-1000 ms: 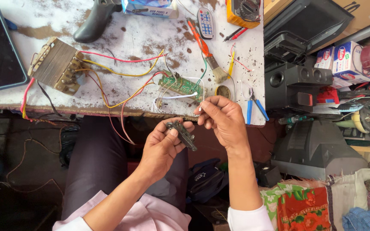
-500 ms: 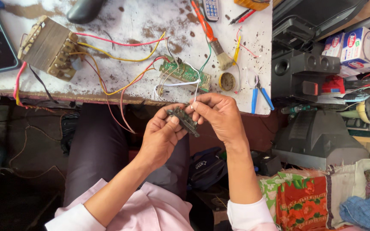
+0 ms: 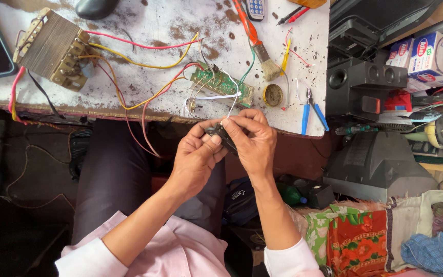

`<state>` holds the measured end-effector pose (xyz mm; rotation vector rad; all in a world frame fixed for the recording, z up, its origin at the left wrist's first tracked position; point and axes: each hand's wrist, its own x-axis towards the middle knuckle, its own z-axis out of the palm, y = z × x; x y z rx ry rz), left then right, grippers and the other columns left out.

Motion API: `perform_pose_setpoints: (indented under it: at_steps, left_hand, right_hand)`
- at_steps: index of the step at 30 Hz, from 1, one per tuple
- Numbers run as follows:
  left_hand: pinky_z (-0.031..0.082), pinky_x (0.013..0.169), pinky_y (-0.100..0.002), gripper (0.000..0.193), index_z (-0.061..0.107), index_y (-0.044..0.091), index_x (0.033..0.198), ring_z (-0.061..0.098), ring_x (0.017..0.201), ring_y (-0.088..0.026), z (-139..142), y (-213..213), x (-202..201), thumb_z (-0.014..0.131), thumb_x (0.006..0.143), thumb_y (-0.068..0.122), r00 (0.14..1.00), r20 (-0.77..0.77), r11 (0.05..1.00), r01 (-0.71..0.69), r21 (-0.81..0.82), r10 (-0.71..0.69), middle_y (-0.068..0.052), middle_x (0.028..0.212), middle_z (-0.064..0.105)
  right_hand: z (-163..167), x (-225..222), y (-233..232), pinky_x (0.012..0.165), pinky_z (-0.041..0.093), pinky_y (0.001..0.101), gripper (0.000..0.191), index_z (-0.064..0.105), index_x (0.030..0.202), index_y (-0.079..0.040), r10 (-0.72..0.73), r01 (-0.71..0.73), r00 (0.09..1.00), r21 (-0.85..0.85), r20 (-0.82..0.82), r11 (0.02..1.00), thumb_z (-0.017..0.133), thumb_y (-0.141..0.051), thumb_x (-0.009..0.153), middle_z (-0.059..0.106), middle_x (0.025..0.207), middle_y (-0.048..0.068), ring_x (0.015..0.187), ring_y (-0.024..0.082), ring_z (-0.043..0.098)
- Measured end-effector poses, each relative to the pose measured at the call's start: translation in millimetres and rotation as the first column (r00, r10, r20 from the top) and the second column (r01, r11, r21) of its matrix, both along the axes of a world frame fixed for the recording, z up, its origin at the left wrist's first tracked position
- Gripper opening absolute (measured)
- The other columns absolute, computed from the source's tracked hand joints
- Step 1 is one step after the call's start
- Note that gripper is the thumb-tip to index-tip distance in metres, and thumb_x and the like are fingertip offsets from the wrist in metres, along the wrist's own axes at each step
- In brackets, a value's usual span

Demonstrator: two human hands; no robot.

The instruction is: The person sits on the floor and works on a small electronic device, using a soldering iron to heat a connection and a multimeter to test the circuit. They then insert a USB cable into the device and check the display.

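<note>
Both hands, left hand (image 3: 193, 159) and right hand (image 3: 252, 141), have their grip clamped on a small black part (image 3: 220, 134) just below the bench (image 3: 144, 23) edge; steady it, keeping the white wire (image 3: 232, 102) slack.

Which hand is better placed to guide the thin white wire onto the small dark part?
Probably the right hand: its fingers already pinch the thin white wire just above the small dark part, which the left hand grips from the other side.
</note>
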<state>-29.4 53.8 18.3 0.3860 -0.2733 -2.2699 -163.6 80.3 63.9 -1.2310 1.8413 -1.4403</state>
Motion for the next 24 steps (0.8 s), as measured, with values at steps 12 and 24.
perform_pose_setpoints:
  at_steps: [12, 24]
  left_hand:
    - [0.057, 0.097, -0.035, 0.033, 0.056, 0.0, 0.132, 0.068, 0.103, -0.013, -2, -8, 0, 0.061, 0.1, 0.003, 1.0, 0.03, 1.0, -0.002, -0.01, 0.002, -0.005, 0.112, 0.07]
    - [0.058, 0.087, -0.026, 0.033, 0.058, 0.001, 0.132, 0.065, 0.092, -0.008, -9, -7, -4, 0.064, 0.1, 0.003, 0.998, 0.06, 0.998, -0.013, -0.064, 0.017, -0.001, 0.102, 0.068]
  right_hand:
    - [-3, -1, 3, 0.07, 0.051, 0.0203, 0.008, 0.077, 0.098, 0.001, 0.01, -0.011, 0.999, -0.038, -0.034, 0.999, 0.079, -0.003, 0.092, 0.066, 0.1, 0.002, 0.083, 0.005, 0.06]
    - [-1, 14, -3, 0.064, 0.049, 0.0207, 0.011, 0.07, 0.09, 0.0, -0.106, 0.092, 0.979, -0.09, -0.175, 0.992, 0.079, -0.005, 0.092, 0.063, 0.095, 0.0, 0.074, 0.004, 0.057]
